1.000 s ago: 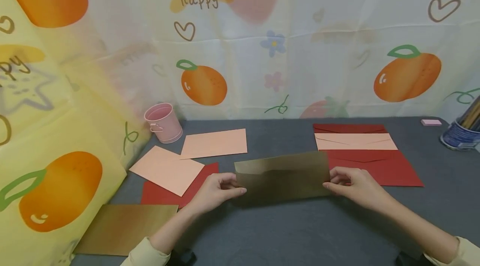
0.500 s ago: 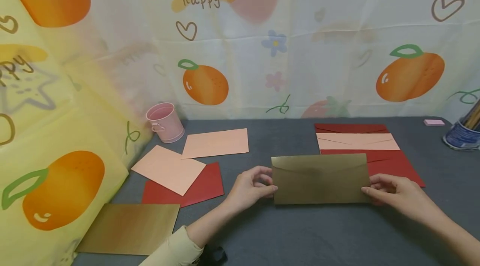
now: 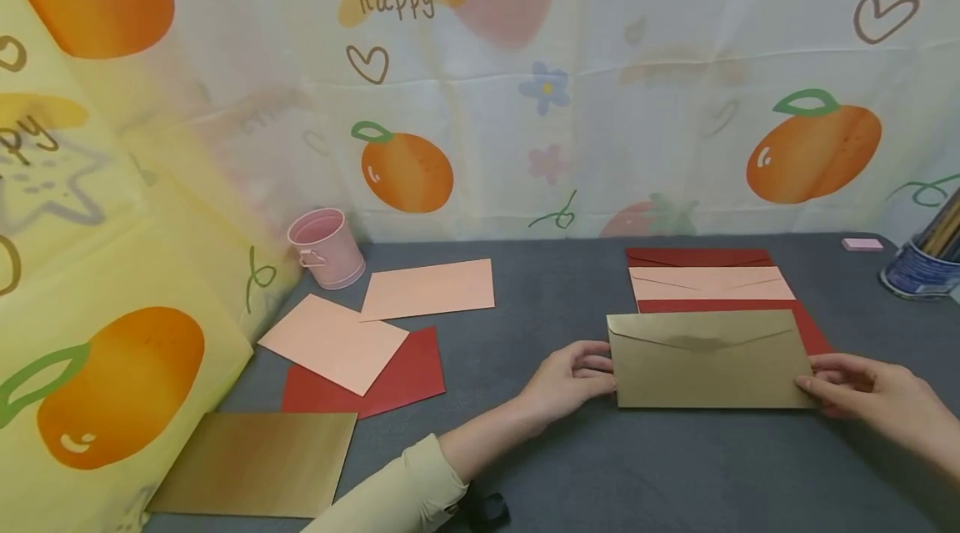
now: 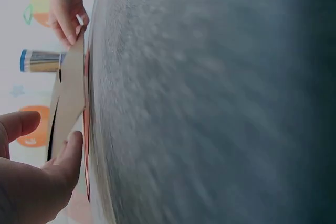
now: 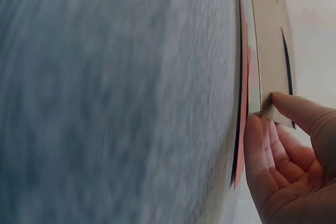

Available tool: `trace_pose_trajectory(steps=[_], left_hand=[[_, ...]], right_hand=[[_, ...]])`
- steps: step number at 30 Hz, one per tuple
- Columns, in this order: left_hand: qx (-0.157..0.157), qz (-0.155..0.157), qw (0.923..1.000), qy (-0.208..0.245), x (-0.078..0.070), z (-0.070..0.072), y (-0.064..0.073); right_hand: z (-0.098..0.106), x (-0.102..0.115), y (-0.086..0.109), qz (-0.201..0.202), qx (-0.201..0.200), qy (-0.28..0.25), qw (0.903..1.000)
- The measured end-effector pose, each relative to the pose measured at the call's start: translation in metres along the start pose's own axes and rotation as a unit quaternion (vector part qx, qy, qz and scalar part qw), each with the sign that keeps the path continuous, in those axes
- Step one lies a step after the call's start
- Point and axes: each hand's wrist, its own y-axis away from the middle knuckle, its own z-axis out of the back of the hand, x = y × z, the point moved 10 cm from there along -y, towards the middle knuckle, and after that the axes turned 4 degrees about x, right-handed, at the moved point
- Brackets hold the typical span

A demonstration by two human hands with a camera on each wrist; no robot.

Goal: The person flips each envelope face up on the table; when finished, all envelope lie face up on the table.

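Note:
A gold envelope [image 3: 705,366] with its pointed flap along the top overlaps a red envelope [image 3: 813,337] in the head view. My right hand [image 3: 881,391] pinches its right edge; the right wrist view has the thumb [image 5: 296,108] on the front and the fingers behind. At the opposite edge is my left hand [image 3: 570,383], fingertips right at the paper. In the left wrist view, its thumb [image 4: 26,123] and fingers [image 4: 71,156] stand apart, with the envelope's end just beyond them.
Behind lie a pink envelope [image 3: 712,284] and a dark red one [image 3: 697,256]. Leftward are pink cards [image 3: 427,289], a red card [image 3: 408,379], a gold card [image 3: 255,466] and a pink bucket [image 3: 327,249]. A blue pencil cup [image 3: 918,270] and pink eraser [image 3: 862,244] stand right.
Both hands have moved right with the gold envelope, from the middle of the table to over the red envelope. The left hand's thumb has come off its front.

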Motion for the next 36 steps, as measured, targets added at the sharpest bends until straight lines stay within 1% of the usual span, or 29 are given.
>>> trace_pose_trajectory(steps=[2,4,10,16,19,22,27,30,33,36], left_hand=[[0.006,0.011,0.9999,-0.007,0.001,-0.008,-0.004],[0.008,0.021,0.9996,-0.016,0.001,-0.015,-0.008],[0.016,0.039,0.9979,-0.048,0.0,-0.031,-0.02],[0.028,0.034,0.9953,-0.087,-0.004,-0.044,-0.029],[0.028,0.03,0.9939,-0.102,-0.006,-0.047,-0.031],[0.039,0.016,0.9917,-0.122,-0.01,-0.052,-0.033],[0.068,-0.023,0.986,-0.15,-0.019,-0.059,-0.035],[0.085,-0.035,0.9826,-0.162,-0.02,-0.063,-0.035],[0.091,-0.029,0.9762,-0.195,-0.018,-0.066,-0.035],[0.088,-0.003,0.968,-0.235,-0.015,-0.066,-0.035]], right_hand=[[0.006,-0.008,-0.001,-0.004,-0.012,0.006,0.9999],[0.011,-0.012,-0.002,0.0,-0.025,0.015,0.9996],[0.022,-0.02,-0.002,0.015,-0.055,0.049,0.9972],[0.031,-0.024,0.001,0.037,-0.101,0.082,0.9908],[0.032,-0.025,0.003,0.042,-0.114,0.094,0.9881],[0.033,-0.028,0.002,0.039,-0.116,0.105,0.9869],[0.033,-0.028,0.001,0.031,-0.112,0.126,0.9852],[0.033,-0.026,0.001,0.031,-0.113,0.129,0.9847],[0.033,-0.026,0.001,0.033,-0.117,0.125,0.9848],[0.034,-0.024,0.002,0.045,-0.125,0.12,0.9838]])
